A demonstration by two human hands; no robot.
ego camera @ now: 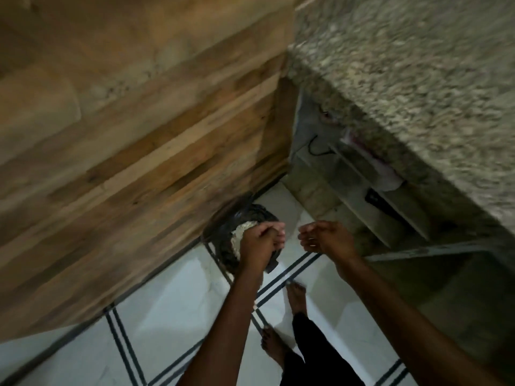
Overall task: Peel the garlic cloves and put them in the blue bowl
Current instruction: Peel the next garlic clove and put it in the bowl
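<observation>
Neither garlic cloves nor a blue bowl are in view. I am looking down at the floor, and the picture is blurred. My left hand (262, 242) is curled into a loose fist above a dark round bin (220, 235) that stands on the floor against a wooden cabinet. A heap of pale flaky scraps (245, 229) lies inside the bin, partly hidden by that hand. I cannot make out anything inside the fist. My right hand (326, 236) hangs beside it to the right, over the tiles, with fingers loosely curled and nothing in them.
A wooden cabinet front (125, 162) fills the left. A speckled stone counter (404, 79) juts out at the upper right, with shelves (362, 185) under it. My bare feet (296, 298) stand on white floor tiles (172, 302) with dark double lines.
</observation>
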